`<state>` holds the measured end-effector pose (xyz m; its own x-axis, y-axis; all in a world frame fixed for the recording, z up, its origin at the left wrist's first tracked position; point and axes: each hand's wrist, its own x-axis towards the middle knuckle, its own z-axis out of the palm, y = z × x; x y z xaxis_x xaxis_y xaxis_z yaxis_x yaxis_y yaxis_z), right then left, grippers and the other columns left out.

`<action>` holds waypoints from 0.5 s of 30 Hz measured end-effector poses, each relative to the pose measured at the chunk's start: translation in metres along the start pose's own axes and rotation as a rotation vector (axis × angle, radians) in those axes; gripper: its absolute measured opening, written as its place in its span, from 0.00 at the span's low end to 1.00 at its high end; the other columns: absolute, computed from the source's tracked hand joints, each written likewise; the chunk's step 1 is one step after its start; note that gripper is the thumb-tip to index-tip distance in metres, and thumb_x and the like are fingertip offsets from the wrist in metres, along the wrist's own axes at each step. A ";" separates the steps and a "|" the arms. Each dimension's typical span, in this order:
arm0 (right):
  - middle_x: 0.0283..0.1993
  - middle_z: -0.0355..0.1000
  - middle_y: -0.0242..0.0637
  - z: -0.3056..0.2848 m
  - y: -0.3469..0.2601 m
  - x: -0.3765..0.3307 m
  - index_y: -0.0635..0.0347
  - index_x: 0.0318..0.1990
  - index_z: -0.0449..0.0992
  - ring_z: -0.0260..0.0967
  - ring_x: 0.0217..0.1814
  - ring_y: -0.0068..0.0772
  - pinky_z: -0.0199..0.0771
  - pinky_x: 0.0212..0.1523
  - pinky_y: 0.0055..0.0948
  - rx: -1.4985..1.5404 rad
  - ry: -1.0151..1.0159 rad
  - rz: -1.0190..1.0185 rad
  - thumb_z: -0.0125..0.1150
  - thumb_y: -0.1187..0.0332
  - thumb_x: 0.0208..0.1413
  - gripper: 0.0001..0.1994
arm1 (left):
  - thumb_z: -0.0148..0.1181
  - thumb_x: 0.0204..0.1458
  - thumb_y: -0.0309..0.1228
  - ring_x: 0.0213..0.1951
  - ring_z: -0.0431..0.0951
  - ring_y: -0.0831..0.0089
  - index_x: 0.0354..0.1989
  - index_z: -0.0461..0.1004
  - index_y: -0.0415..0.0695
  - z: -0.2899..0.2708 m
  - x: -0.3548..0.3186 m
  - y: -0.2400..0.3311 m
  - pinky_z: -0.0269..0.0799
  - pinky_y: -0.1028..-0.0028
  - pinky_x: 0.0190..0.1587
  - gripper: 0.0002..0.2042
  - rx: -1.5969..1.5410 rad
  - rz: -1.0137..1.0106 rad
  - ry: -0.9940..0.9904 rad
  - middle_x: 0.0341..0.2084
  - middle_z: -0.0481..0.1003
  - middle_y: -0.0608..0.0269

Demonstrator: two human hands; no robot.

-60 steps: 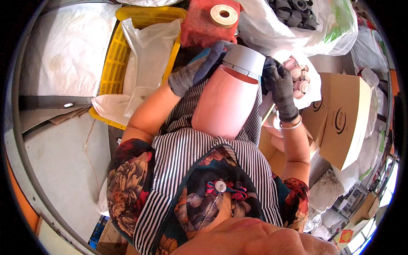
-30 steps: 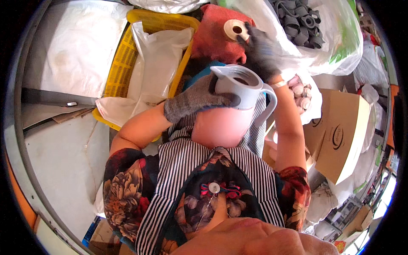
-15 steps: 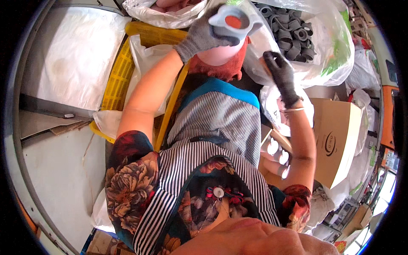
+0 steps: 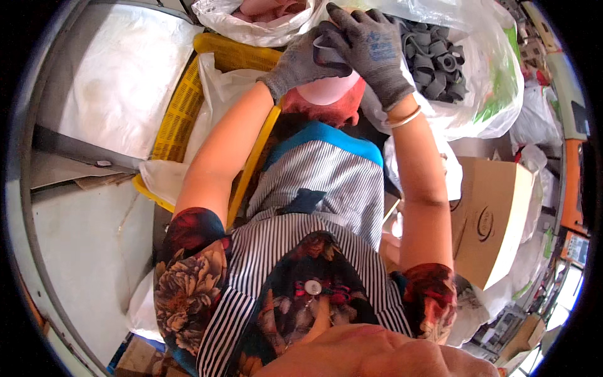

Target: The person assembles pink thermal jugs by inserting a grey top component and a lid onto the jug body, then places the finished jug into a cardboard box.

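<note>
Both my hands wear grey knit gloves and meet at the top middle. My left hand [image 4: 300,65] is closed around a grey ring-shaped piece [image 4: 331,56], which looks like rubber or soft plastic. Over its far side lies my right hand [image 4: 375,55], back upward, its fingers bent down onto the same piece. Much of the ring is covered by the gloves. Just below it shows a smooth pale pink rounded object [image 4: 325,92], resting on a red cloth [image 4: 321,115] beyond my striped apron.
A clear plastic bag [image 4: 487,94] at the right holds several grey ring pieces [image 4: 440,63]. To the left stands a yellow crate [image 4: 173,119] lined with white plastic. A white bag [image 4: 251,34] with pink pieces sits at the far edge. A cardboard box [image 4: 493,217] is at right.
My right hand has moved left and away from me, from beside the clear bag onto the grey ring piece. My left hand has turned the piece and lowered it slightly.
</note>
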<state>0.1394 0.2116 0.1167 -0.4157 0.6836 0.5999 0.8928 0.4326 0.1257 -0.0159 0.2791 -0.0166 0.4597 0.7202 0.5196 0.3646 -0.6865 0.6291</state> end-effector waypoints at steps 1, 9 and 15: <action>0.41 0.77 0.44 -0.005 0.008 -0.009 0.55 0.53 0.78 0.73 0.42 0.50 0.70 0.49 0.50 0.060 -0.038 0.030 0.63 0.55 0.57 0.20 | 0.79 0.36 0.55 0.62 0.71 0.53 0.67 0.63 0.42 -0.009 -0.001 0.001 0.67 0.59 0.65 0.51 0.055 0.073 -0.038 0.61 0.70 0.49; 0.45 0.81 0.49 0.001 0.032 -0.151 0.57 0.56 0.78 0.80 0.42 0.49 0.77 0.44 0.40 0.544 0.065 0.901 0.66 0.56 0.61 0.21 | 0.62 0.59 0.42 0.60 0.74 0.56 0.63 0.70 0.40 -0.009 0.063 0.087 0.69 0.61 0.62 0.27 0.489 0.160 0.189 0.56 0.75 0.49; 0.51 0.79 0.47 0.047 0.038 -0.199 0.53 0.65 0.72 0.76 0.50 0.56 0.72 0.53 0.51 0.280 -0.209 0.581 0.70 0.52 0.55 0.31 | 0.69 0.48 0.38 0.54 0.75 0.51 0.49 0.75 0.46 -0.057 0.020 0.106 0.66 0.52 0.60 0.20 0.560 -0.020 -0.098 0.49 0.76 0.52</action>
<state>0.2479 0.1196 -0.0350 0.0678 0.9382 0.3393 0.9143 0.0776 -0.3975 -0.0142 0.2264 0.0938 0.5120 0.7391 0.4376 0.7351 -0.6406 0.2219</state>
